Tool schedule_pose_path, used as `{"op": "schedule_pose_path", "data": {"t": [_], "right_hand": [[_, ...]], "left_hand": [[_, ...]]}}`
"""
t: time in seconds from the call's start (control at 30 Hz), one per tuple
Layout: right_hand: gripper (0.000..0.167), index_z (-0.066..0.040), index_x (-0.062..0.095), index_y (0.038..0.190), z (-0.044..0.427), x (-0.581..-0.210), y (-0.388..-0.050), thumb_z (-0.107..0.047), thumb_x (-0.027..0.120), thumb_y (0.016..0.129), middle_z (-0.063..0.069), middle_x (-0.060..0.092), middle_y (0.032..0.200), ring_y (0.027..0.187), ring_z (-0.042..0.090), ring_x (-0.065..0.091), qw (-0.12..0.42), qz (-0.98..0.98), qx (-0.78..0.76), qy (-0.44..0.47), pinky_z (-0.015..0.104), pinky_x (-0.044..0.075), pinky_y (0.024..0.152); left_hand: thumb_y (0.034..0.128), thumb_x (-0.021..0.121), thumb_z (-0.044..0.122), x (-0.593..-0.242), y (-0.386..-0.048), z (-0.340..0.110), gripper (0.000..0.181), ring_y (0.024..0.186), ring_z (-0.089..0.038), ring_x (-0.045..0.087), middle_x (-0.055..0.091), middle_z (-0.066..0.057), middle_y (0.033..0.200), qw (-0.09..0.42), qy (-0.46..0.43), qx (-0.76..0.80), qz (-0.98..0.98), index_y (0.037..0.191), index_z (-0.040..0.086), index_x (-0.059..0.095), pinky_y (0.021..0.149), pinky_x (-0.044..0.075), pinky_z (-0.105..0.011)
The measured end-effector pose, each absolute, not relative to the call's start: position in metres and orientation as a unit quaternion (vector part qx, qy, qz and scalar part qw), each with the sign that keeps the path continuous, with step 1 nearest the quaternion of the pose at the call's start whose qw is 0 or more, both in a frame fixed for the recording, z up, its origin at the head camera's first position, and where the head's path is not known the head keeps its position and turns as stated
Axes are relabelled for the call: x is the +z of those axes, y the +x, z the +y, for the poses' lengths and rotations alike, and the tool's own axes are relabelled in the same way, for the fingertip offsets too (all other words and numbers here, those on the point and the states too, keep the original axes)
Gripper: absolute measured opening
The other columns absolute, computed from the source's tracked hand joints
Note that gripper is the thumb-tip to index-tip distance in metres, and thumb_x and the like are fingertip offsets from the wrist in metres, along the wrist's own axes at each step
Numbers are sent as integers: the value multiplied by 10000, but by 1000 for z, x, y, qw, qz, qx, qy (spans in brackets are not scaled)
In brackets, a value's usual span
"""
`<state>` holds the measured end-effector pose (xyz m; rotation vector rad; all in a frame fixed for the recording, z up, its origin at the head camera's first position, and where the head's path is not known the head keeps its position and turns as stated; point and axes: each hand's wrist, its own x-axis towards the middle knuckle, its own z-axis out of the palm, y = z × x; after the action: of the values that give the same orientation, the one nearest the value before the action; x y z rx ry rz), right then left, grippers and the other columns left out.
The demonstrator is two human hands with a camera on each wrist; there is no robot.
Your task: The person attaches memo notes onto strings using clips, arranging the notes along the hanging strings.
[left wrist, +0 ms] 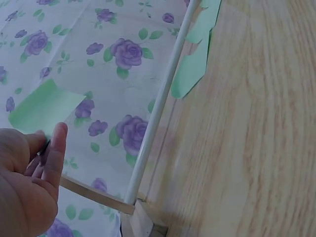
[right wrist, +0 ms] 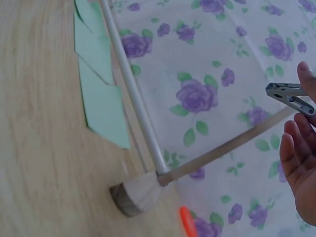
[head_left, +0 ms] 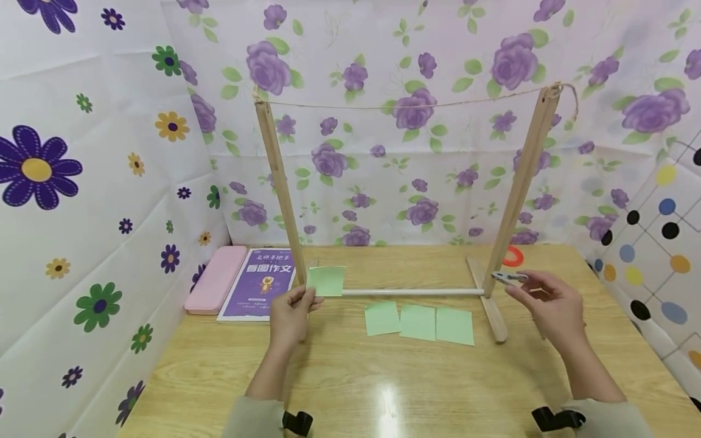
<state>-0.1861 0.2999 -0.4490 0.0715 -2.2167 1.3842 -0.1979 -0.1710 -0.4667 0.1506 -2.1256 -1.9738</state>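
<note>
Note, green and squarish, is held clear of the table, and from it we set our clock in the head view. We see the left hand at 8 o'clock, its thumb and fingers narrowed in a pinch on the note's near corner. From the left wrist we see a small dark thing between thumb and finger, but we cannot tell what it is. At 3 o'clock, well apart from the note, the right hand pinches a grey clip between thumb and forefinger; from the right wrist we see its other fingers loosely bent below.

At 4 o'clock from the note we find three more notes flat on the table in a row, edges close together. Just beyond them a white rod joins the feet of two wooden posts, its left end hidden by the note. We see the left post rising towards 11 o'clock and the right post towards 1 o'clock; a string sags a little between their tops.

At 9 o'clock we see a purple book, and past it a pink case. From the clip, a red ring lies at 12 o'clock.
</note>
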Motion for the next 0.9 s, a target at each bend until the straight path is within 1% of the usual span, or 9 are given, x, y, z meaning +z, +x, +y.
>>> {"op": "schedule_pose_path", "data": {"t": [0.07,0.17,0.23,0.33,0.4,0.53,0.67,0.77,0.9], "right_hand": [[359,42,704,1159,296,-443,-189,-28,836,832,-93,692,874,770,3,644,256,-812,522,38,70,550,714],[355,66,692,1154,290,-437,-191,0,827,832,-134,702,872,753,30,671,242,-805,539,55,107,570,665],[344,50,699,1150,285,-433,-191,-20,828,838,-145,715,871,736,49,686,230,-802,548,58,133,578,628],[342,29,706,1162,279,-427,-193,-55,824,853,-136,730,857,722,61,694,213,-801,556,63,162,581,586],[329,17,715,1160,275,-422,-195,-69,821,861,-133,730,838,706,58,686,209,-800,558,69,166,579,580],[299,70,700,1158,265,-410,-200,-8,781,881,-118,722,813,677,51,678,215,-782,577,99,169,591,588],[278,118,676,1165,254,-397,-205,27,735,909,-118,718,820,680,60,688,225,-766,587,132,166,600,619],[268,116,679,1161,245,-386,-208,16,730,918,-141,714,832,694,51,683,238,-765,580,146,143,589,638],[260,121,688,1140,231,-371,-215,20,740,907,-112,727,838,700,52,688,250,-745,592,179,147,595,663]], "left_hand": [[993,660,78,-463,-199,-170,256,831,-339,750,736,-203,903,125,55,-679,-722,1180,-96,677,738,644,-288],[981,690,119,-459,-200,-169,277,735,-277,749,738,-184,844,133,63,-687,-712,1164,-89,685,696,651,-309],[964,717,142,-457,-202,-168,294,675,-206,736,737,-175,829,139,68,-696,-701,1146,-88,690,677,653,-316],[947,742,166,-453,-203,-167,311,628,-155,718,735,-186,831,153,73,-706,-687,1122,-86,695,656,653,-323],[952,737,178,-450,-204,-167,316,639,-145,718,735,-180,844,159,74,-709,-683,1125,-83,693,664,652,-315],[982,697,173,-442,-205,-168,304,695,-141,732,740,-156,869,164,69,-710,-681,1129,-93,686,701,648,-294],[983,696,182,-434,-209,-167,294,697,-150,738,739,-198,885,177,58,-716,-673,1094,-90,701,697,650,-311],[969,716,202,-428,-211,-166,290,689,-161,740,729,-249,910,186,53,-716,-671,1064,-72,719,690,651,-326],[960,726,219,-419,-214,-164,304,695,-162,741,735,-236,915,186,54,-715,-672,1064,-66,721,697,651,-322]]}}
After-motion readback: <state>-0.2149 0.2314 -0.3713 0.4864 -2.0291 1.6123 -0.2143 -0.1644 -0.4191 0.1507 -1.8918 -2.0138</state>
